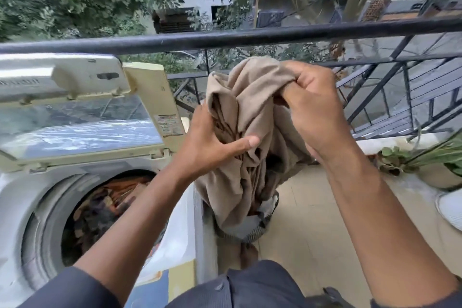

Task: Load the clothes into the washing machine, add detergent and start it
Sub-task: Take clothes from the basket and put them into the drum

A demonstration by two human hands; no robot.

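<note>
A beige garment [240, 107] hangs bunched in front of me, to the right of the washing machine [22, 197]. My right hand [315, 107] grips its top edge. Lower on its left side my left hand [212, 145] holds a fold of the cloth. The garment's lower end, with grey cloth showing [247, 225], dangles beside the machine's right wall. The top-loading machine stands at the left with its cream lid [82, 107] raised. Brown and dark patterned clothes [105, 205] lie inside the drum.
A black metal balcony railing [225, 39] runs across just beyond the machine and my hands. Potted plants [435, 157] stand on a ledge at the right. Beige floor tiles [312, 220] lie to the right of the machine. A white plastic sheet [175, 232] drapes over the machine's front right.
</note>
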